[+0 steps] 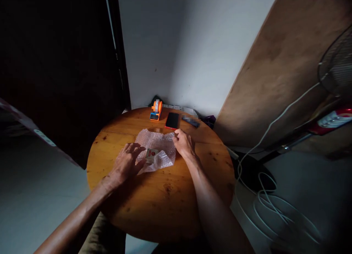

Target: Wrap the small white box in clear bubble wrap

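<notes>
Bubble wrap point(159, 142) lies crumpled on the round wooden worktop point(165, 199) in the head view, a small flat box point(151, 155) resting on it. We see the left hand point(127, 163) spread, fingertips pressing the wrap beside the box; the right hand point(183, 144) pinches the wrap's right edge. We judge the springy sheet could slip from that pinch and unfold, letting the box slide. The box bears a red mark; its writing we cannot read.

Both hands point(127, 161) point(183, 144) on bubble wrap point(158, 147) around a small box point(151, 155).
</notes>
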The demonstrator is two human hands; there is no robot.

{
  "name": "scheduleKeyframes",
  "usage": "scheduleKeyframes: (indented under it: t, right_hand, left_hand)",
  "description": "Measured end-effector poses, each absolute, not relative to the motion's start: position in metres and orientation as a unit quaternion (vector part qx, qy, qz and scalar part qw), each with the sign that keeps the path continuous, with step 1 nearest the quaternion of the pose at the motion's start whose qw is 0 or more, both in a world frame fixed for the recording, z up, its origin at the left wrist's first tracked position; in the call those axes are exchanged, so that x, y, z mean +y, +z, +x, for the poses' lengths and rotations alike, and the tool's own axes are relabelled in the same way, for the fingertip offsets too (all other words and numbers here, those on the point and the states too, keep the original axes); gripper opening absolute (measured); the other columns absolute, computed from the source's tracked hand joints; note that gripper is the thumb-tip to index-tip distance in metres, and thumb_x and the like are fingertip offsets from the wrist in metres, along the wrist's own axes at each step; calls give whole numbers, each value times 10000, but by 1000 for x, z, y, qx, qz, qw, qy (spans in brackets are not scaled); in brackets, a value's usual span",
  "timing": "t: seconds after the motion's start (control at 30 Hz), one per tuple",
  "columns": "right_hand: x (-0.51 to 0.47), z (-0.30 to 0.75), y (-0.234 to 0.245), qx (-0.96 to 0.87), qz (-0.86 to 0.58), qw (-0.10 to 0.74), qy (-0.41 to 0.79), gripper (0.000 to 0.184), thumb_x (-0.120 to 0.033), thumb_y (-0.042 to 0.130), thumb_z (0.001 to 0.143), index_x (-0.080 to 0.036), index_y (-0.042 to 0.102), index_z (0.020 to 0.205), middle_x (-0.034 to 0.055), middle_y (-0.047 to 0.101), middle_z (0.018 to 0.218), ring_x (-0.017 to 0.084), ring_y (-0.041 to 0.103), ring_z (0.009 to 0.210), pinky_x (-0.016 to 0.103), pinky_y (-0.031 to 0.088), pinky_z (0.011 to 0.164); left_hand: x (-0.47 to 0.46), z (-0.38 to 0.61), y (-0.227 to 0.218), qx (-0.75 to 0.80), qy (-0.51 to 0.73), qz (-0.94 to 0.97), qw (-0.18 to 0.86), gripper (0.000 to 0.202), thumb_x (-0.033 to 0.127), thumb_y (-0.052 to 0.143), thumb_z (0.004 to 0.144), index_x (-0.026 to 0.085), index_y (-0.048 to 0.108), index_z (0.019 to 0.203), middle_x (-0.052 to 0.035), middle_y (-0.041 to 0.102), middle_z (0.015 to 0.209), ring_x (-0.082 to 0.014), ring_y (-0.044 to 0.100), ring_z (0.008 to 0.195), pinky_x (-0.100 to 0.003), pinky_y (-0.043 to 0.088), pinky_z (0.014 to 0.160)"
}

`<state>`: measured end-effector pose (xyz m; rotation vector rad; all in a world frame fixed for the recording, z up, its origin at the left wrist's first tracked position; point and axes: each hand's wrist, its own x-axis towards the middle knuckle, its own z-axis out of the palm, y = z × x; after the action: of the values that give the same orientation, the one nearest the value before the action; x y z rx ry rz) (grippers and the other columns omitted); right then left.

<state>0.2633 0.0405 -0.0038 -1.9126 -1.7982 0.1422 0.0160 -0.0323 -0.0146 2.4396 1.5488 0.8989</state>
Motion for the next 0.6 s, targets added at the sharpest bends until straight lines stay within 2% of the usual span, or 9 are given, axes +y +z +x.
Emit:
scheduleKeyframes:
  t: [0.1, 0.2, 0.3, 0.47, 0.53, 0.6]
  right_hand:
    - [42, 262, -4, -690, -635, 329, 110, 199, -221, 599, 831, -247, 684, 1009, 9, 739, 859, 182, 657, 777, 268, 426, 680]
    - [37, 257, -1, -728, -535, 371, 215, 167, -218, 628, 789, -225, 705, 937, -3, 725, 818, 159, 643, 718, 262, 456, 677]
    - [25, 251, 6, -779, -470, 300, 288, 224, -249, 683, 757, -216, 716, 976, 16, 737, 892, 164, 655, 731, 272, 470, 678]
    - [7, 240, 10, -851, -422, 167, 264, 595, -381, 818, 640, -233, 659, 1194, 68, 707, 1146, 246, 651, 986, 314, 479, 799]
    - [4, 233, 7, -867, -425, 140, 220, 566, -352, 804, 647, -211, 651, 1173, 86, 699, 1141, 252, 639, 996, 312, 466, 805]
    - [2, 225, 4, -881, -423, 122, 173, 380, -271, 722, 714, -186, 655, 1079, 89, 707, 1054, 233, 632, 945, 301, 444, 780]
  left_hand:
    - [-35, 25, -31, 521, 253, 813, 52, 686, 307, 695, 699, 203, 551, 1361, -158, 578, 1370, -360, 529, 1249, -523, 454, 1039]
    - [-49, 29, -40, 518, 215, 825, 66, 957, 376, 742, 661, 208, 341, 1513, -180, 441, 1509, -382, 431, 1369, -541, 400, 1097]
    - [-62, 25, -46, 495, 173, 849, 75, 1109, 502, 761, 655, 180, 211, 1563, -207, 357, 1563, -400, 362, 1423, -552, 368, 1122]
    - [-63, 18, -50, 478, 154, 861, 80, 1162, 611, 734, 684, 155, 151, 1579, -240, 310, 1577, -424, 298, 1453, -585, 333, 1139]
    - [-61, 18, -47, 472, 163, 861, 103, 1198, 645, 728, 683, 142, 117, 1582, -254, 292, 1579, -431, 285, 1456, -606, 294, 1159]
    - [-64, 19, -39, 449, 174, 864, 148, 1243, 697, 715, 672, 163, 66, 1588, -230, 261, 1599, -418, 266, 1467, -595, 273, 1181]
